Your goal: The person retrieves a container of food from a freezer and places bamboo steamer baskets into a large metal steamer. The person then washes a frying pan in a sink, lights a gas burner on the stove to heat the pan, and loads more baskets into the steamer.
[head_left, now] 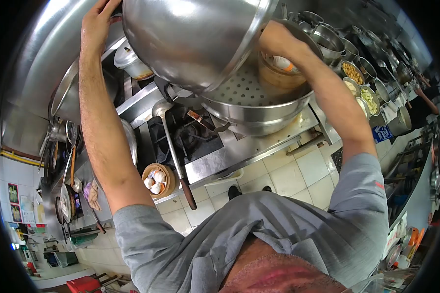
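Observation:
A large domed metal lid [195, 39] is tilted up over the stove, with my left hand [100, 17] closed at its far left side. Below it a wide steamer pot [259, 112] shows its perforated tray [244, 85]. A round bamboo steamer [281, 80] stands on the tray's right part, with something white and orange [282, 63] inside. My right hand [278, 39] is above this bamboo steamer, beside the lid's rim. The lid hides its fingers, so I cannot tell what they hold. Another bamboo steamer [168, 183] with white buns [156, 180] sits at the stove's front edge.
A long-handled ladle [173, 146] lies across the stove beside a black burner [186, 136]. A white lidded pot [132, 61] stands behind. Several pans and bowls of chopped food [369, 100] line the right side. Another person's arm [428, 100] shows at far right.

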Available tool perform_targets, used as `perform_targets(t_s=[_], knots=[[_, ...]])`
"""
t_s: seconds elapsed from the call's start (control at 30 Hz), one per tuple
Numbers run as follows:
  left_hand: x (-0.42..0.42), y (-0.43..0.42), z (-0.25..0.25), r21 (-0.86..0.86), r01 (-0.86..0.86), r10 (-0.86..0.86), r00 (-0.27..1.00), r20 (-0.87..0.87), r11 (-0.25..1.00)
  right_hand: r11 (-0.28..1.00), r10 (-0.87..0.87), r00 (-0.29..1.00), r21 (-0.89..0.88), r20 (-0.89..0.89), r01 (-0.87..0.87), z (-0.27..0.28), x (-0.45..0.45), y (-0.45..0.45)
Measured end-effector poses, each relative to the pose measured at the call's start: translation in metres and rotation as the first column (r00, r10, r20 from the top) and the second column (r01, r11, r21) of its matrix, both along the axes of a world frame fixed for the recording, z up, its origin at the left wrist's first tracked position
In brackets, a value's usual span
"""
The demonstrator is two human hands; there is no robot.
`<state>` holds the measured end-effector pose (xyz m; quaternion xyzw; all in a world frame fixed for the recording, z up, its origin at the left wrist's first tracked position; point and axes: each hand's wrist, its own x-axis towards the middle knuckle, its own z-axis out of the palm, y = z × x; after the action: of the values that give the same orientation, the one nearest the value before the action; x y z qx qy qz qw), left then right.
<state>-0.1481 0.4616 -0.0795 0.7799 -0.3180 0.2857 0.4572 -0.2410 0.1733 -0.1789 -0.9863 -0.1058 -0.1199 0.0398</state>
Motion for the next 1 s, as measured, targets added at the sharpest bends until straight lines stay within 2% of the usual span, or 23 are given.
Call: perform_targets(t_s=[0.03,0.1,0.23,0.33,0.43,0.5,0.53,0.6,0.63,0.7,0.77,0.83,0.87,0.93,0.97,1.0], knots=[[0.003,0.002,0.0,0.021,0.03,-0.031,0.999,0.016,0.999,0.996,0.077,0.993,-0.055,0.088,-0.072,-0.007,-0.006,-0.015],[0.005,0.002,0.0,0.005,0.023,-0.023,1.0,0.0,1.0,0.995,-0.013,1.0,-0.103,-0.011,0.012,-0.03,-0.029,-0.025],[0.008,0.001,-0.001,-0.022,0.059,-0.06,0.998,-0.023,0.998,0.99,-0.092,0.996,-0.109,0.009,0.092,-0.051,-0.065,-0.029],[0.0,-0.006,0.001,-0.079,0.118,-0.124,0.989,-0.077,0.99,0.989,-0.094,0.995,-0.117,-0.02,0.091,-0.059,-0.061,-0.046],[0.004,-0.004,-0.001,-0.124,0.159,-0.173,0.979,-0.109,0.979,0.996,-0.002,1.0,-0.092,-0.022,0.0,-0.063,-0.061,-0.05],[-0.004,-0.009,-0.003,-0.146,0.158,-0.172,0.981,-0.086,0.977,0.994,0.105,0.99,-0.025,0.092,-0.103,-0.065,-0.062,-0.053],[-0.008,-0.011,-0.005,-0.169,0.159,-0.171,0.984,-0.057,0.973,0.994,0.108,0.99,-0.023,0.088,-0.106,-0.063,-0.061,-0.055],[0.006,-0.003,0.0,-0.125,0.141,-0.151,0.986,-0.076,0.982,0.978,0.099,0.987,0.198,-0.13,-0.072,-0.049,-0.054,-0.062],[0.013,0.002,0.001,-0.081,0.125,-0.132,0.986,-0.098,0.989,0.972,0.152,0.981,0.163,0.117,-0.17,-0.051,-0.043,-0.074],[0.017,0.004,0.002,-0.027,0.09,-0.09,0.996,-0.021,0.996,0.942,-0.153,0.979,0.318,0.138,0.103,-0.035,-0.019,-0.085],[0.022,0.004,0.004,0.021,0.056,-0.057,0.996,0.068,0.998,0.939,-0.264,0.945,0.275,0.191,0.207,-0.053,0.033,-0.125],[0.024,0.007,0.003,-0.046,0.042,-0.045,0.996,-0.074,0.998,0.948,-0.308,0.933,0.148,0.184,0.283,-0.071,0.077,-0.156],[0.024,0.005,0.002,-0.086,0.063,-0.073,0.991,-0.11,0.994,0.947,-0.31,0.93,0.152,0.2,0.283,-0.069,0.082,-0.154],[0.025,0.005,0.001,-0.105,0.049,-0.058,0.995,-0.082,0.993,0.797,-0.47,0.879,0.386,-0.084,0.464,-0.066,0.097,-0.146],[0.022,0.003,0.001,-0.126,0.034,-0.044,0.997,-0.071,0.991,0.798,-0.469,0.88,0.391,-0.075,0.458,-0.066,0.105,-0.146],[0.02,0.002,0.002,-0.114,0.01,-0.019,0.997,-0.077,0.993,0.76,-0.474,0.858,0.4,-0.201,0.513,-0.065,0.113,-0.146]])
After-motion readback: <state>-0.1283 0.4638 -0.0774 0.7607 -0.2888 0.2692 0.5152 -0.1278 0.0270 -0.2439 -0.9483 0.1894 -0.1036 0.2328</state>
